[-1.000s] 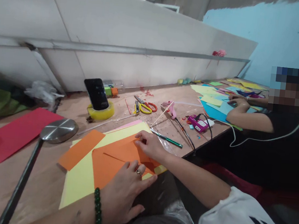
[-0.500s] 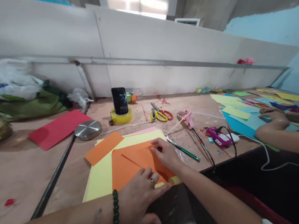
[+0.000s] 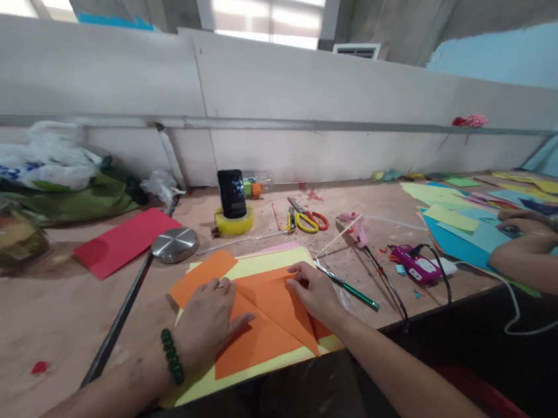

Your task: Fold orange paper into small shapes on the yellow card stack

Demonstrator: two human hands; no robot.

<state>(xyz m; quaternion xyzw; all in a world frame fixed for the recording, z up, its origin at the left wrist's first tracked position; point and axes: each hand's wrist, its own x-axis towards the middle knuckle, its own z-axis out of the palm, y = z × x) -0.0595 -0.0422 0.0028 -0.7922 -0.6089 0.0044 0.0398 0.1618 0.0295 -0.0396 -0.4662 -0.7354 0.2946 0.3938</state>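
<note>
Orange paper (image 3: 266, 331), partly folded.
One diagonal flap looks creased; left hand (image 3: 207, 324) lies flat on it, right hand (image 3: 317, 296) presses the fold with its fingertips; more folds seem left.

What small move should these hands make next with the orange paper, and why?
Probably slide the right hand down the slanted fold of the orange paper to press the crease. The flap already lies folded over, that hand rests at its upper end, and the left hand lies flat on the paper, pinning it to the yellow sheet beneath.
</note>
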